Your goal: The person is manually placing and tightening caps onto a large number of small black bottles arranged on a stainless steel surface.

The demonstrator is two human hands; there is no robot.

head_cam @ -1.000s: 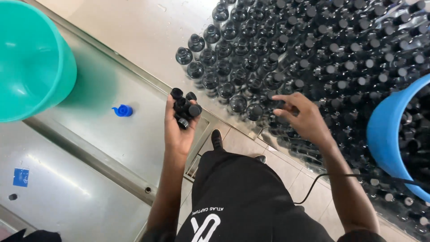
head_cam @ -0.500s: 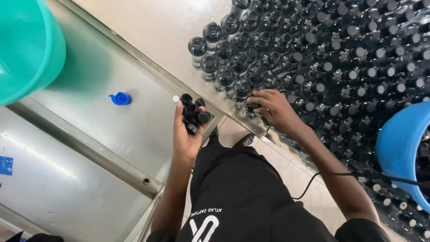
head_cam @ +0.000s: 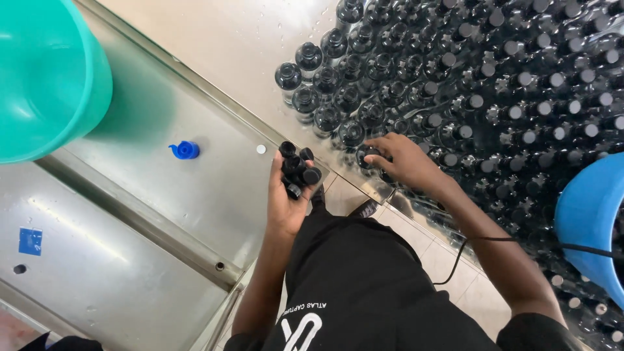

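My left hand (head_cam: 290, 201) is cupped, palm up, around several black bottle caps (head_cam: 298, 169), held above the edge of the steel table. My right hand (head_cam: 398, 162) reaches to the near edge of a dense crowd of dark glass bottles (head_cam: 455, 84), its fingertips pressing a black cap (head_cam: 370, 155) onto the top of one bottle. Some bottles at the front left stand uncapped; many farther right carry caps.
A large teal tub (head_cam: 45, 78) stands at the upper left on the steel table (head_cam: 162, 214). A small blue cap (head_cam: 185, 150) and a white disc (head_cam: 260, 149) lie on that table. A blue bucket (head_cam: 588, 221) sits at the right among bottles. A black cable (head_cam: 474, 250) hangs by my right arm.
My right hand moved left along the bottles' front edge and came down on a bottle top with a cap. My left hand stayed cupped around its caps.
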